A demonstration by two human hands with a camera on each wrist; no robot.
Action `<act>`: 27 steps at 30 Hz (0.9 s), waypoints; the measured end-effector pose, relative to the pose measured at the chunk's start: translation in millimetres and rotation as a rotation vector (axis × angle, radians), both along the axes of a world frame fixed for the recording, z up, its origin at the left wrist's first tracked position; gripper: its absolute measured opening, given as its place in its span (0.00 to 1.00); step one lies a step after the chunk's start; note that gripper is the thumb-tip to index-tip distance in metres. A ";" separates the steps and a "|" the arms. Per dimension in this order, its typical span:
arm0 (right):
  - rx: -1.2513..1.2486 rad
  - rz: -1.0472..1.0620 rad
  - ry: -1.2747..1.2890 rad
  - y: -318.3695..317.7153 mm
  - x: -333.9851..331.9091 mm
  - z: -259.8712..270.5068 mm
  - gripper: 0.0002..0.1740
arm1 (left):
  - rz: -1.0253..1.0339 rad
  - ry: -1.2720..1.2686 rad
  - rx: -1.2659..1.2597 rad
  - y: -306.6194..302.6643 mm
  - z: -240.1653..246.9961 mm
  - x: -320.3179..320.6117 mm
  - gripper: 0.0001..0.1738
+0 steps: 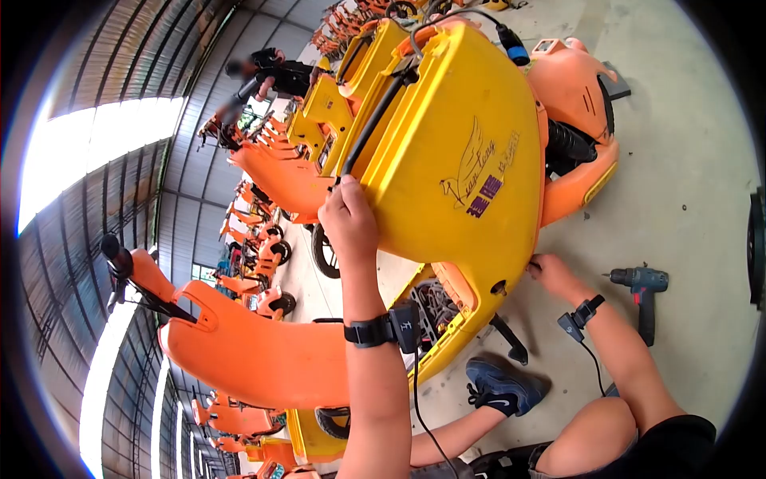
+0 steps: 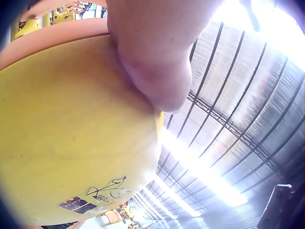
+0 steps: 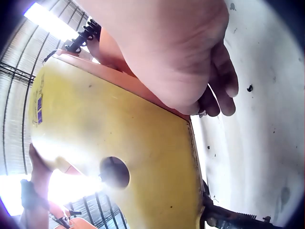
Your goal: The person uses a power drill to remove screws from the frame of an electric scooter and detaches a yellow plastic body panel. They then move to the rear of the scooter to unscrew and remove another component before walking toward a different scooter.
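An electric scooter's yellow body panel (image 1: 455,168), with a drawn bird, lettering and purple stickers, fills the middle of the head view. At its edge my left hand (image 1: 349,217) has fingers curled over the rim, close to the end of a black bar (image 1: 375,120). The left wrist view shows that hand (image 2: 152,67) against the yellow surface. Down at the panel's lower edge is my right hand (image 1: 557,275), fingers curled. In the right wrist view its fingertips pinch a small shiny piece (image 3: 202,113) beside the orange trim; its kind is mostly hidden.
A cordless drill (image 1: 641,283) lies on the concrete floor right of my right hand. My shoe (image 1: 507,385) is beside the kickstand (image 1: 509,339). An orange scooter (image 1: 263,343) stands close on the left. Farther back are several scooters and a person in dark clothes (image 1: 279,76).
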State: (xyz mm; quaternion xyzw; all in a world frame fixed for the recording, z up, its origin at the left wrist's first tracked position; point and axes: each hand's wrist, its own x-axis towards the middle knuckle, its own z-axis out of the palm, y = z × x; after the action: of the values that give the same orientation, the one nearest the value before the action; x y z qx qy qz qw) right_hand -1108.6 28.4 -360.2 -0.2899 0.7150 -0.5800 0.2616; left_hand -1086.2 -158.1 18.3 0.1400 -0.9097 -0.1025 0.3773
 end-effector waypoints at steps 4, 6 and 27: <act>0.126 -0.074 0.201 -9.1 -3.4 5.5 0.11 | -0.020 0.014 -0.046 0.2 0.5 0.4 0.24; 0.214 -0.097 0.260 -9.4 -4.2 1.3 0.11 | -0.022 0.026 -0.041 -1.7 -0.4 0.4 0.24; 0.091 -0.130 0.083 -12.5 2.5 -5.3 0.13 | 0.005 -0.021 0.001 -2.1 0.5 3.6 0.24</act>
State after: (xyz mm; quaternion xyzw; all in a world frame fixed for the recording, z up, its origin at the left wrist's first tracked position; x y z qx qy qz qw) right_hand -1106.2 15.9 -365.5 -0.2546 0.7682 -0.5500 0.2064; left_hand -1082.6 -160.1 18.8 0.1435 -0.9132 -0.1006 0.3680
